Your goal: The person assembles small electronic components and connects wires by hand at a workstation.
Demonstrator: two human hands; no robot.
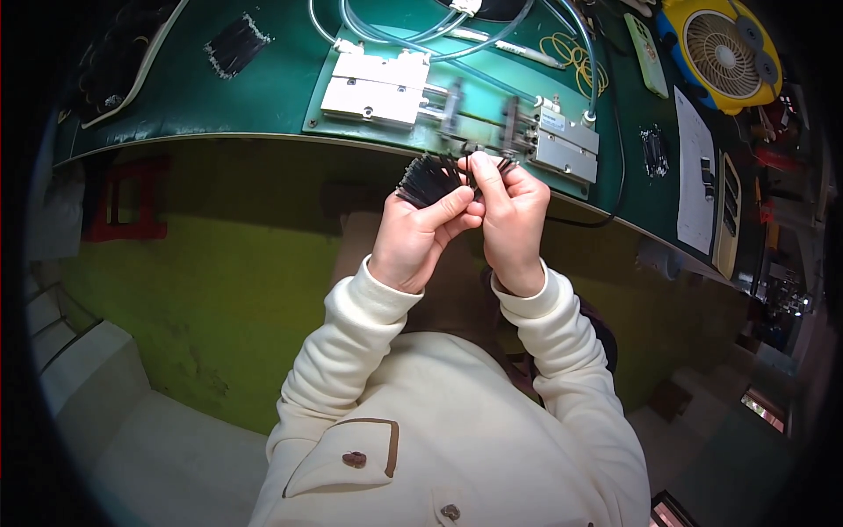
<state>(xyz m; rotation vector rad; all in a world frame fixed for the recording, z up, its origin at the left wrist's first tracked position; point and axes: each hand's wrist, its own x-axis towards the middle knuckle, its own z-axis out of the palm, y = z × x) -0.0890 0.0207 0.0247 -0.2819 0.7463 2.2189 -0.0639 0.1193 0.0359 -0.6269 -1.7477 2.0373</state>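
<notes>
A fanned bundle of short, thin black wires (428, 181) with pale tips is gripped in my left hand (413, 235), thumb laid across it. Close beside it, my right hand (515, 218) has its thumb and fingers closed on a few black wire ends at the bundle's right side; how many is unclear. Both hands are just in front of the bench edge, below a small pneumatic fixture. Its silver left cylinder (373, 90) and right cylinder (565, 147) face each other, with dark jaws (509, 123) between them, apart and partly blurred.
On the green bench (202, 105) lie black wire piles (235, 46) at far left and right, a white marker (505, 48), yellow rubber bands (580, 63), clear air hoses, a phone (645, 54), a fan (724, 57) and a paper sheet (694, 171). A red stool (132, 206) stands below.
</notes>
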